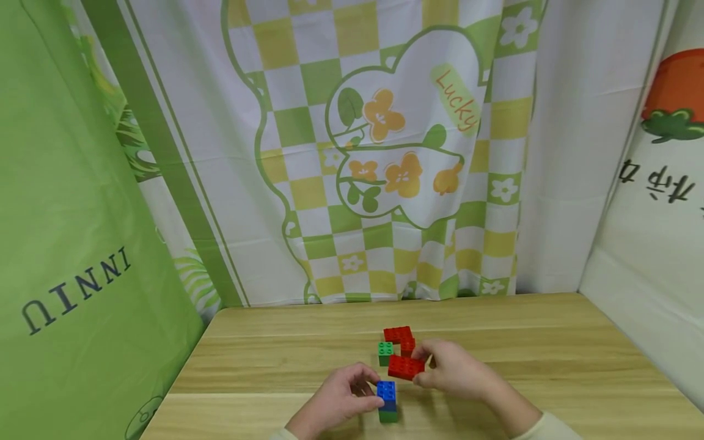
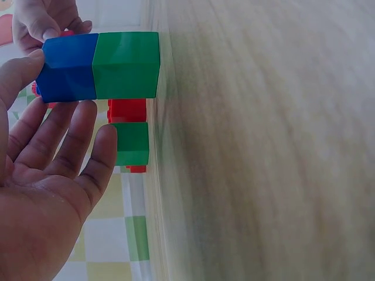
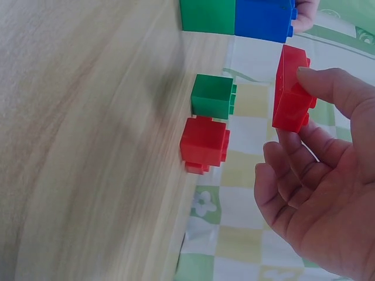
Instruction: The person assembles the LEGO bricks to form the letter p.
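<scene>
A blue brick (image 1: 387,391) sits on a green brick (image 1: 388,417), forming a small upright stack near the front of the table. My left hand (image 1: 348,396) pinches the blue upper brick between thumb and fingertips. My right hand (image 1: 456,371) holds a red brick (image 1: 406,367) by its right end. In the right wrist view that red brick (image 3: 290,91) is raised off the tabletop, apart from the stack. Behind it stands another green brick (image 1: 385,353), beside two further red pieces, one at the back (image 1: 397,334) and one nearer (image 1: 407,347), partly hidden.
The wooden table (image 1: 264,366) extends to both sides of the bricks. A checked curtain (image 1: 352,238) hangs along its back edge. Green cloth (image 1: 82,214) hangs at the left and white printed cloth (image 1: 649,244) at the right.
</scene>
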The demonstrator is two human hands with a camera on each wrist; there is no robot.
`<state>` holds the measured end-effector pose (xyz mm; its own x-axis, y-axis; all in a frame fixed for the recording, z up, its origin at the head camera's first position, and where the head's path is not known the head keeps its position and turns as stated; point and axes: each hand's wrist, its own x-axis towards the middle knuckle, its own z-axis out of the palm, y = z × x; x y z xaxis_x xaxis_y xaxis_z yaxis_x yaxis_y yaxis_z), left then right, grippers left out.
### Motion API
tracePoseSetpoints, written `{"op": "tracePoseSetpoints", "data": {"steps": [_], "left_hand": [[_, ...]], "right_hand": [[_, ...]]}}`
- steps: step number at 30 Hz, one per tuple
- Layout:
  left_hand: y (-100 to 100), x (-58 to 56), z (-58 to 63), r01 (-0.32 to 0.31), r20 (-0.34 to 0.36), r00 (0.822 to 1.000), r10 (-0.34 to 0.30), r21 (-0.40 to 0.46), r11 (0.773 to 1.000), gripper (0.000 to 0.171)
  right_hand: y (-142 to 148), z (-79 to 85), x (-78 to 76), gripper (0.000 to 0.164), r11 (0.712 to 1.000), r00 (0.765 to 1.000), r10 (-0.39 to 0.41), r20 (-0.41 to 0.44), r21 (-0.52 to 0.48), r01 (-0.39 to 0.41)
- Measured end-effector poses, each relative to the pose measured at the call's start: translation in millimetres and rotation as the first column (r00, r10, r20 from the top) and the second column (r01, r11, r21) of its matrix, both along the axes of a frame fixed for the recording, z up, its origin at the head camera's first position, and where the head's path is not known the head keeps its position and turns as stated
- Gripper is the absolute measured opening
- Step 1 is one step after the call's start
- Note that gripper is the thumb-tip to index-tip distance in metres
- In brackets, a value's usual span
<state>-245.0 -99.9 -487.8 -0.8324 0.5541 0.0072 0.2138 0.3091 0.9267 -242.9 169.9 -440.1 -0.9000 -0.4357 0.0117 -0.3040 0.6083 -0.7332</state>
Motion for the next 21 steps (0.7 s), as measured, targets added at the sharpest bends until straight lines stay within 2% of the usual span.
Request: {"op": "tracePoseSetpoints", "data": {"steps": [5, 15, 21], "left_hand": [[-0.3, 0.3, -0.2, -0.002, 0.002, 1.0, 0.002, 0.012, 1.0, 0.024], [0.4, -0.3, -1.2, 0.003, -0.002, 1.0, -0.003, 0.048, 0.999, 0.042], [-0.1, -0.6, -3.5, 0.018, -0.017, 1.0, -0.017, 0.058, 0.998, 0.041]], "right_hand": [[-1.0, 3.5, 1.6, 0.027, 1.0, 1.0, 0.011, -0.013, 0.011, -0.011], [-5.7, 13.6, 9.3, 0.027, 0.999, 0.999, 0.041, -0.004, 0.018, -0.041], [-9.4, 14.9, 11.7, 0.026, 0.997, 0.998, 0.063, -0.024, 0.04, -0.062]]}}
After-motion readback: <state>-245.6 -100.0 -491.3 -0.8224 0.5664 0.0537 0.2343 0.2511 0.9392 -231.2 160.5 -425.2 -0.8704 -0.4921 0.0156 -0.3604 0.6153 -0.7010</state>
